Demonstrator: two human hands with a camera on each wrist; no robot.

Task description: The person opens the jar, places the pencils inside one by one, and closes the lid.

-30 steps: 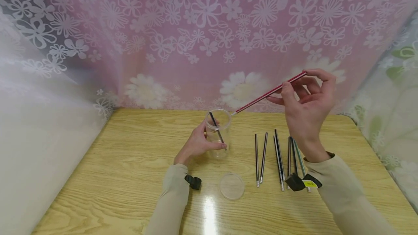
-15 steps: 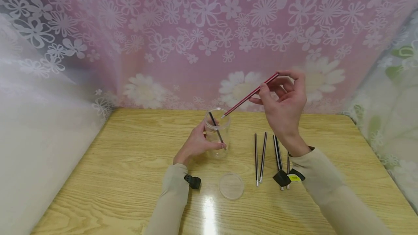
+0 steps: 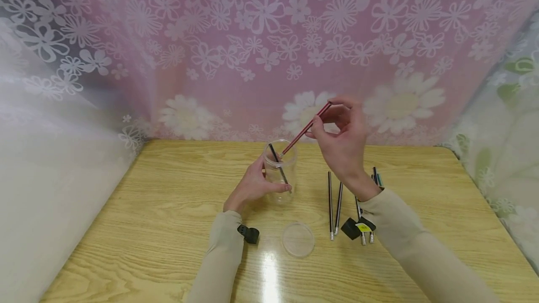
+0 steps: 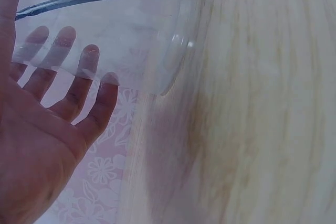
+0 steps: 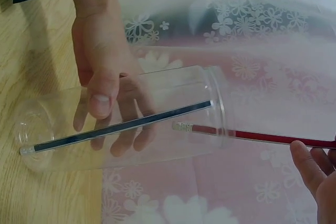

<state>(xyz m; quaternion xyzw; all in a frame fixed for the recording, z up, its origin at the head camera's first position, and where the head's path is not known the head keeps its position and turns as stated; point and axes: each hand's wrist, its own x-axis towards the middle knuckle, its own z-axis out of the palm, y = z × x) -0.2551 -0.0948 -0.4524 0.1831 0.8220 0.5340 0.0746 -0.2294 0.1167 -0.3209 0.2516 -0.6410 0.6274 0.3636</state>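
My left hand (image 3: 254,183) grips a clear plastic jar (image 3: 291,176) from its left side, thumb in front and fingers behind. The jar stands upright on the table with its mouth uncovered. Inside leans one dark pencil (image 5: 126,124), its eraser end at the bottom. My right hand (image 3: 343,141) pinches a red pencil (image 3: 306,127) above the jar's right rim. Eraser end down, this pencil slants through the mouth, and its eraser (image 5: 182,126) is just inside the upper part of the jar. In the left wrist view, the left fingers (image 4: 100,106) curve around the jar wall.
A round clear lid (image 3: 298,240) lies flat in front of the jar. Several dark pencils (image 3: 330,205) lie to the right on the wooden table (image 3: 168,228), some partly hidden beneath my right wrist. A pink floral curtain (image 3: 236,60) hangs behind the table.
My right hand has moved left and slightly down, bringing the red pencil from beside the rim to inside the jar's mouth at a steeper slant. The left hand and jar have stayed in place.
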